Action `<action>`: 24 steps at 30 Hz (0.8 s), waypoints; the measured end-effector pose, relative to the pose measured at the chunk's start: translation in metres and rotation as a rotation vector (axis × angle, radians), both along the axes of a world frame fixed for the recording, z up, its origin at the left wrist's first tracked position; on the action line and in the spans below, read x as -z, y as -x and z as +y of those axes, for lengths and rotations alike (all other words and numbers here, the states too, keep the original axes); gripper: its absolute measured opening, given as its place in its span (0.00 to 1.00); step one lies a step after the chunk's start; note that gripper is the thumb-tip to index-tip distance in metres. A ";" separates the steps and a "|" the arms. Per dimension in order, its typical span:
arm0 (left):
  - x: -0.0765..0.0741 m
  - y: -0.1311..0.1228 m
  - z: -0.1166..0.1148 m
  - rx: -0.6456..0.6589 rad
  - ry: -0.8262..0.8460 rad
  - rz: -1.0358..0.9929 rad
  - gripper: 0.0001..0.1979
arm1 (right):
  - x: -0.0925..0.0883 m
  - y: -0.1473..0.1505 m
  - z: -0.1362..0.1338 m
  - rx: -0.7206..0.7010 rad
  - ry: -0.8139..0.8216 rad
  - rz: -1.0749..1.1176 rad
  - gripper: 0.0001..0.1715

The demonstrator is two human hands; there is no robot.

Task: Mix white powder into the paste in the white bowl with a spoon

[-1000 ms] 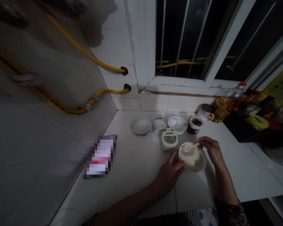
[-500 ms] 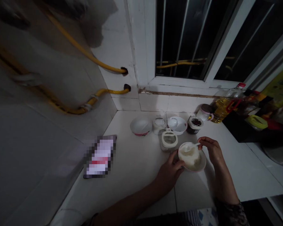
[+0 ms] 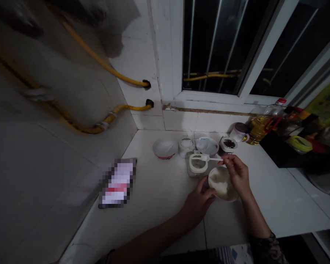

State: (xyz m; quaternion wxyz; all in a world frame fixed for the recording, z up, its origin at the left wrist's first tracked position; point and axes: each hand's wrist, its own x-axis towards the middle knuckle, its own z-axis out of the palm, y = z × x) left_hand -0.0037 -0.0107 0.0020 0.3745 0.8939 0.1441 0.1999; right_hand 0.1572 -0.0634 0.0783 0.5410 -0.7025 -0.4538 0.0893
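Observation:
My left hand (image 3: 202,196) grips the left rim of a white bowl (image 3: 231,199) that holds a pale, powdery or grainy heap. In my right hand (image 3: 236,172) is a white spoon (image 3: 215,159), pinched by its handle. The spoon's head is over the square clear jar (image 3: 198,165) with a white rim, just behind the bowl; whether it touches the jar I cannot tell. My right hand hides the bowl's right side. Behind the jar stand another clear jar (image 3: 186,147) and a white bowl (image 3: 211,146).
Another bowl (image 3: 165,147) sits at the back left. A jar of dark red contents (image 3: 228,145), a lidded mug (image 3: 238,132) and an oil bottle (image 3: 258,128) line the back right. A blurred phone-like slab (image 3: 118,183) lies at the left wall.
My right hand has lifted the spoon out of the bowl and carried it left and back to above the square jar. My left hand stays on the bowl.

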 end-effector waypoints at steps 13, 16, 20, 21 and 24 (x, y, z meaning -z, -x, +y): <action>0.003 0.001 0.000 -0.003 -0.025 -0.016 0.10 | -0.014 -0.026 -0.033 0.040 0.012 -0.401 0.11; 0.003 0.001 0.000 -0.008 -0.020 -0.011 0.10 | -0.013 -0.033 -0.040 0.000 0.089 -0.562 0.10; 0.000 0.001 0.000 -0.007 -0.010 -0.015 0.10 | -0.003 -0.030 -0.034 -0.059 0.167 -0.679 0.10; 0.000 0.001 0.000 -0.005 -0.008 -0.014 0.10 | 0.000 -0.028 -0.031 -0.077 0.202 -0.654 0.11; -0.002 0.002 -0.001 0.002 -0.002 -0.006 0.11 | 0.008 -0.023 -0.025 -0.103 0.289 -0.465 0.12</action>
